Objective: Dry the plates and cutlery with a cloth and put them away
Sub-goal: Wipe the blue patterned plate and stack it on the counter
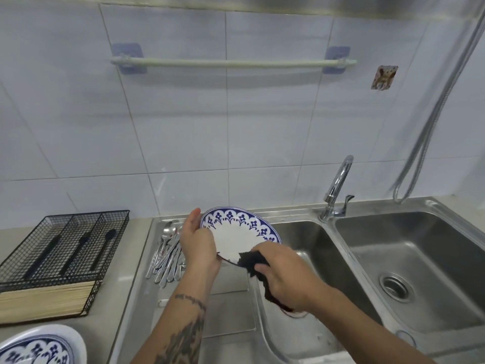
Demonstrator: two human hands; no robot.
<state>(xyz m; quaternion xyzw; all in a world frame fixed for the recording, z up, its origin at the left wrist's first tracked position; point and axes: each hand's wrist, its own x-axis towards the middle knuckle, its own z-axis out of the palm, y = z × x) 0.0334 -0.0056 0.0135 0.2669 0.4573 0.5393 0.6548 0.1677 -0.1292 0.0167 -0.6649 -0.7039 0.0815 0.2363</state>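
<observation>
While the left hand (198,243) holds a blue-patterned plate (237,233) tilted at the centre of the frame, the right hand (284,277) wipes it.

Right fingers grip a dark cloth (253,261) pressed on the plate's lower rim. Spoons (166,254) lie on the drainboard just left; a wire basket (65,245) sits on the table at the left.

Home kitchen: tiled wall (183,114), double steel sink (420,258), tap (338,185).

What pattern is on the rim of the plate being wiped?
Blue floral motifs under scalloped arches on the white round plate, seen in the head view.
</observation>
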